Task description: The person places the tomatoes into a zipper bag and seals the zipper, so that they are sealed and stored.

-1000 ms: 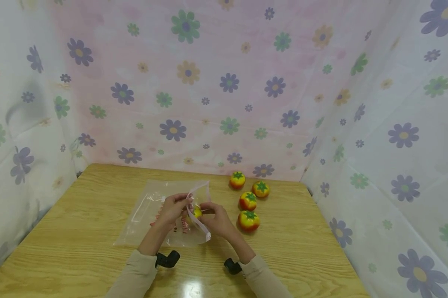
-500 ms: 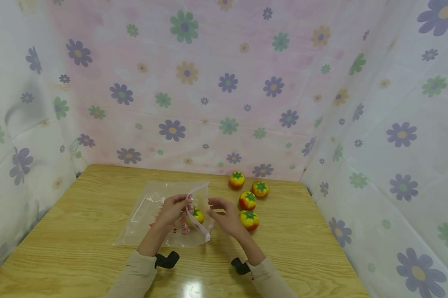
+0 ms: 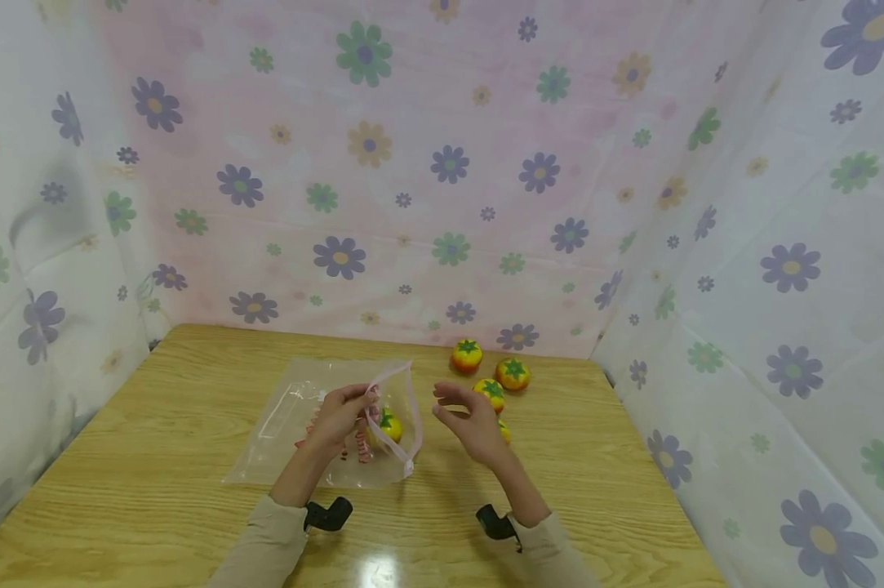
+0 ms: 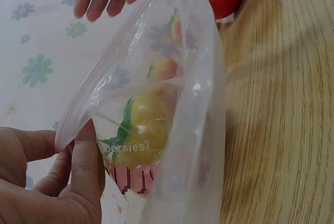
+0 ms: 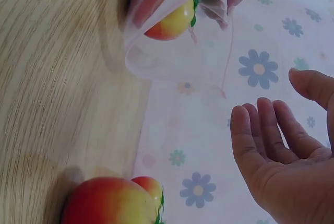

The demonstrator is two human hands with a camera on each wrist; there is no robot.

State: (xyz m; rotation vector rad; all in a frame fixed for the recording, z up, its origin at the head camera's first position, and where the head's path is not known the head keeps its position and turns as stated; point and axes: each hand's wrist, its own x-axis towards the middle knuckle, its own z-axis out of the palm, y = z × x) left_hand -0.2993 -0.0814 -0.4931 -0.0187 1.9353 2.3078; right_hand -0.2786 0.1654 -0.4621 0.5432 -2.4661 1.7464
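A clear zip bag [image 3: 280, 433] with red printing lies on the table, its mouth held up and gaping to the right. My left hand [image 3: 341, 418] pinches the near lip of that mouth between thumb and fingers, as the left wrist view shows up close. Just inside the mouth sits a yellow-red tomato-like fruit [image 3: 391, 427] with a green star-shaped top. My right hand [image 3: 477, 423] is apart from the bag, to its right, fingers gently bent with nothing in them. In the head view it partly covers the nearest loose fruit [image 3: 504, 434].
More of the same fruits stand right of the bag: a back one [image 3: 467, 356], a right one [image 3: 513, 373] and a middle one [image 3: 490, 394]. The wooden table [image 3: 603, 490] ends at a flowered cloth [image 3: 442, 188] behind, with cloth on both sides too.
My right hand has let go of the fruit inside the bag's mouth, drawn out and moved right toward the loose fruits. My left hand keeps its pinch on the bag.
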